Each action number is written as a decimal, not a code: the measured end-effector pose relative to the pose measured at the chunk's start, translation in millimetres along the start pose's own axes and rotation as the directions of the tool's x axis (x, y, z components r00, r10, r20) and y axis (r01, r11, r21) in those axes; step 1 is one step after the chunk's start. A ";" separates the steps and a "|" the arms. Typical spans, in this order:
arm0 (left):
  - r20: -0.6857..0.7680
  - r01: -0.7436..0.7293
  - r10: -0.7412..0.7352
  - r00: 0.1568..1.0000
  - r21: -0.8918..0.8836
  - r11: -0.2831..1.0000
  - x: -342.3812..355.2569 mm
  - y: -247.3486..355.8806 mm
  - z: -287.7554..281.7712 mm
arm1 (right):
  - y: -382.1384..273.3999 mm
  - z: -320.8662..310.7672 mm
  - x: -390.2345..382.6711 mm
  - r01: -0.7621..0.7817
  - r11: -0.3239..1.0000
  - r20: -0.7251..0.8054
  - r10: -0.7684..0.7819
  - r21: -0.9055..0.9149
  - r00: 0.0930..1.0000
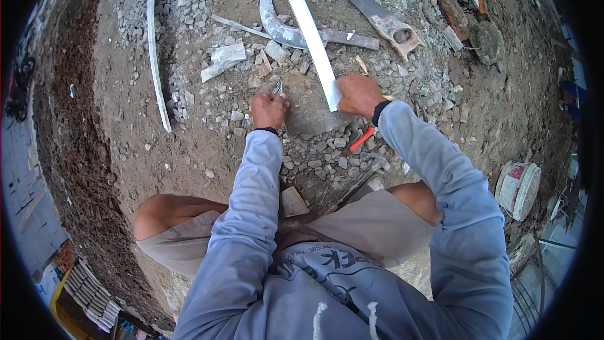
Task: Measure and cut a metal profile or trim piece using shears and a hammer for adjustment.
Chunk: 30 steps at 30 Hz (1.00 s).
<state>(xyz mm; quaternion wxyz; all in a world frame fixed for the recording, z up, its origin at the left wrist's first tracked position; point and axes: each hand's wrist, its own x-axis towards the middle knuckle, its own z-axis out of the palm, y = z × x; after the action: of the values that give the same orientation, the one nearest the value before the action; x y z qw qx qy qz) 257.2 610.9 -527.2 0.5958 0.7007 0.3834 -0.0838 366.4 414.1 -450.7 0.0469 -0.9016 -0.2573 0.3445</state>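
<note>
My right hand [360,95] is closed on the near end of a long, pale, straight strip [307,28], which runs away from me past the top of the picture. The strip's end rests over a flat grey stone [305,124] on the ground. To the left of that stone, my left hand [269,111] is closed with its fingers pinching thin metallic pieces [278,87] that look like nails. Just beyond, a curved machete-like blade [280,25] lies under the strip. A handsaw [362,3] with a wooden handle lies to its right.
A hammer [377,164] and a red-handled tool [362,139] lie near my right knee. Off to the left is a long wooden strip [155,53]. Broken stone [224,60] and gravel cover the dirt. A white and red bucket [518,190] stands at the right.
</note>
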 end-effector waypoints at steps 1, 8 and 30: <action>0.015 -0.026 0.027 1.000 -0.067 0.997 -16.4 7.8 2.6 | 2.6 2.2 -0.4 0.020 1.000 -0.023 -0.019 0.012 1.000; -0.106 -0.041 0.053 0.993 0.114 0.993 -52.2 -25.7 28.8 | 4.1 5.1 4.4 0.123 0.991 -0.017 -0.123 0.047 0.992; 0.108 -0.565 0.559 0.822 0.270 0.779 -33.6 71.6 51.0 | -17.2 40.8 -40.3 -0.265 0.874 -0.286 0.398 0.408 0.872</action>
<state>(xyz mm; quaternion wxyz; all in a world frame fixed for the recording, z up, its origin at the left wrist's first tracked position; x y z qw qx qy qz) 296.9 550.6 -466.8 0.4883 0.8616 0.1340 0.0347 307.1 405.2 -453.1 0.1949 -0.9565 -0.0162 0.2166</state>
